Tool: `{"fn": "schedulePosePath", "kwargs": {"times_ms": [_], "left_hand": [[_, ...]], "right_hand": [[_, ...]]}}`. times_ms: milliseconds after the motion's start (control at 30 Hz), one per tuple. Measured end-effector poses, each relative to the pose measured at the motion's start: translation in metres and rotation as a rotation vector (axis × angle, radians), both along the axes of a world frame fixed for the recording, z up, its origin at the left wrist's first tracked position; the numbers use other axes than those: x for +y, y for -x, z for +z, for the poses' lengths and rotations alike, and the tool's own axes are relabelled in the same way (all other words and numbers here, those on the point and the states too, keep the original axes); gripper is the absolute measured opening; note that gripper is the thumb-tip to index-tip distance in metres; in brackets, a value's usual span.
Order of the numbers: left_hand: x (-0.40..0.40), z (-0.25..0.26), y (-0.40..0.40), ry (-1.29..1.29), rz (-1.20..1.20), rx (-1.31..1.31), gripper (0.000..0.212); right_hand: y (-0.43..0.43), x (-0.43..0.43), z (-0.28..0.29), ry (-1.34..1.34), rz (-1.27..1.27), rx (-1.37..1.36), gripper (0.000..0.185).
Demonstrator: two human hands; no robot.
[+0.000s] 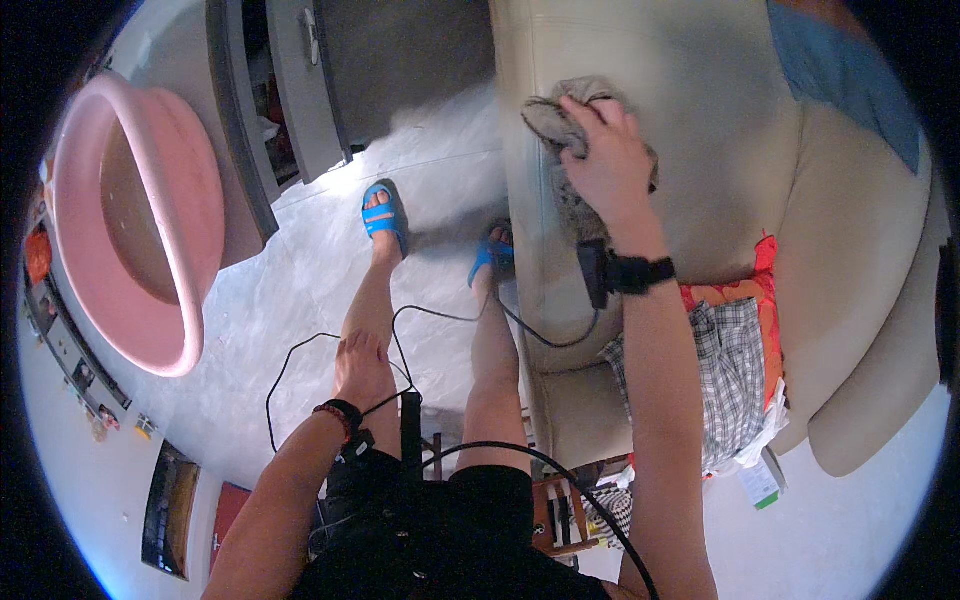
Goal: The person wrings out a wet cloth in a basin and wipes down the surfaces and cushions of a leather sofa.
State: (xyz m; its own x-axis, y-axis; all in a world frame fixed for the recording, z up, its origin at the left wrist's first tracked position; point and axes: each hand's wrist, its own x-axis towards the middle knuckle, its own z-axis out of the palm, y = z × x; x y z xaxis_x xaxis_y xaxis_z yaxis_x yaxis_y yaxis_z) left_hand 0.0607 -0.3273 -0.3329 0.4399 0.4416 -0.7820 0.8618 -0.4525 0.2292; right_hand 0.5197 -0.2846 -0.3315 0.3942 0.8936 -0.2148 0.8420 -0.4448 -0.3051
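Observation:
My right hand [611,165] grips a bunched grey-brown cloth [556,124] and presses it on the seat of a beige sofa [705,165], near the front edge. Part of the cloth is hidden under the palm. My left hand [364,367] holds nothing and rests on my left leg, around the knee. A black strap with a small box circles my right wrist, and a dark cable [555,345] runs from it. A bracelet and another black band are on the left wrist.
A pink plastic basin [191,187] with brownish water stands on a grey table [240,232], whose drawer [292,90] is pulled out. Checked fabric [724,382] lies over a red-orange cushion on the sofa. Blue cloth [847,82] covers its far end. Loose cables hang around my legs.

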Motion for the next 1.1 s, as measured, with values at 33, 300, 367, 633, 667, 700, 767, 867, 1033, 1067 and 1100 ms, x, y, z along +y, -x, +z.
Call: {"fn": "schedulePosePath", "kwargs": {"times_ms": [33, 300, 367, 633, 667, 700, 767, 867, 1033, 1067, 1100], "left_hand": [[-0.001, 0.0, -0.001, 0.009, 0.008, 0.016, 0.021], [0.003, 0.009, -0.012, -0.032, 0.111, -0.002, 0.021], [0.009, 0.005, -0.014, 0.002, 0.096, 0.016, 0.021], [-0.002, -0.002, 0.011, -0.092, 0.036, -0.061, 0.02], [-0.001, -0.001, 0.009, -0.075, 0.029, -0.061, 0.02], [0.002, 0.001, 0.007, -0.06, 0.024, -0.058, 0.02], [0.006, 0.003, 0.003, -0.032, 0.022, -0.037, 0.02], [0.005, 0.005, 0.004, -0.029, 0.04, -0.002, 0.021], [0.01, 0.006, 0.001, 0.02, 0.042, 0.029, 0.022], [0.012, 0.012, -0.008, -0.007, 0.066, 0.01, 0.022], [0.014, 0.013, -0.013, 0.022, 0.066, 0.035, 0.021]], "right_hand": [[0.011, -0.004, -0.002, 0.028, -0.04, -0.01, 0.059], [0.138, -0.144, 0.0, 0.467, 0.199, 0.013, 0.044], [0.138, -0.144, 0.014, 0.588, 0.147, 0.213, 0.039], [-0.057, -0.055, 0.012, 0.087, -0.248, 0.05, 0.063], [-0.078, -0.065, -0.001, 0.055, -0.236, 0.003, 0.065], [-0.095, -0.078, -0.018, 0.022, -0.222, -0.043, 0.066], [-0.091, -0.094, -0.03, -0.003, -0.19, -0.104, 0.068], [-0.045, -0.103, -0.025, 0.027, -0.198, -0.109, 0.069], [0.063, -0.175, -0.014, 0.027, -0.519, 0.122, 0.062], [0.085, -0.2, -0.009, 0.05, -0.495, 0.217, 0.062], [0.113, -0.214, -0.002, 0.142, -0.46, 0.193, 0.062]]}}
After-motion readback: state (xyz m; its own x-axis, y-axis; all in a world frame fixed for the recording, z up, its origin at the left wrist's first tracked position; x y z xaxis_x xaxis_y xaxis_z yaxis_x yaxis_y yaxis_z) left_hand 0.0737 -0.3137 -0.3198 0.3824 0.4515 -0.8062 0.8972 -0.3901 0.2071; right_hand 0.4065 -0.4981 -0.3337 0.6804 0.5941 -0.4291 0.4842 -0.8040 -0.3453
